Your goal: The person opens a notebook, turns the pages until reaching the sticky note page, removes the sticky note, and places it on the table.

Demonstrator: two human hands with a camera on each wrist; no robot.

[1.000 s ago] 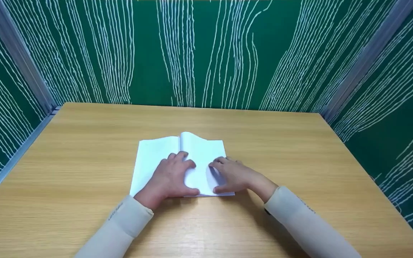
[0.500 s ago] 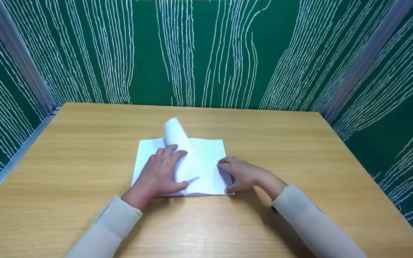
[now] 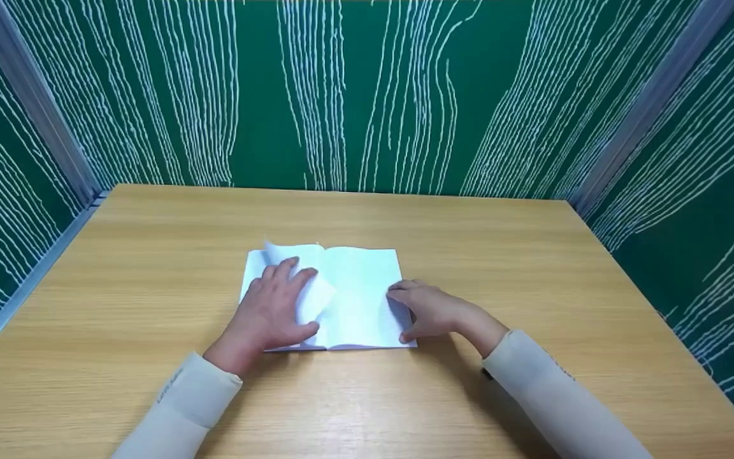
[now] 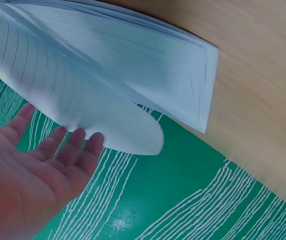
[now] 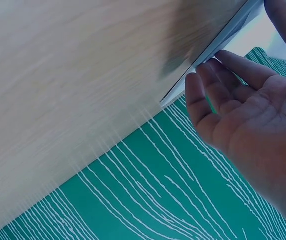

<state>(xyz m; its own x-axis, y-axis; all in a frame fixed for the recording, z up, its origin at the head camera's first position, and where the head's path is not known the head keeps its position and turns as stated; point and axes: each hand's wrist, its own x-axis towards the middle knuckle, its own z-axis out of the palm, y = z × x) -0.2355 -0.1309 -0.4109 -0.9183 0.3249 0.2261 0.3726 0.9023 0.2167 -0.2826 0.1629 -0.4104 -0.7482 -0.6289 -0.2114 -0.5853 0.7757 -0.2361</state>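
Observation:
A notebook with white pages lies spread out on the table, its spine fold running away from me. Over its left half, my left hand has its fingers spread, with a lifted page bending beside the thumb and fingers. Faint ruled lines show on that curved page in the left wrist view, where the fingertips touch its edge. My right hand rests at the notebook's right edge, fingertips and thumb on the page. The right wrist view shows those fingers slightly bent against the edge.
The light wooden table extends around the notebook on all sides. Green panels with white wavy lines stand behind and at both sides, joined by grey metal posts at the corners.
The raised, curled page has swung from the right half over to the left and come down lower. My left hand has moved left with it; my right hand shifted slightly right, then stayed.

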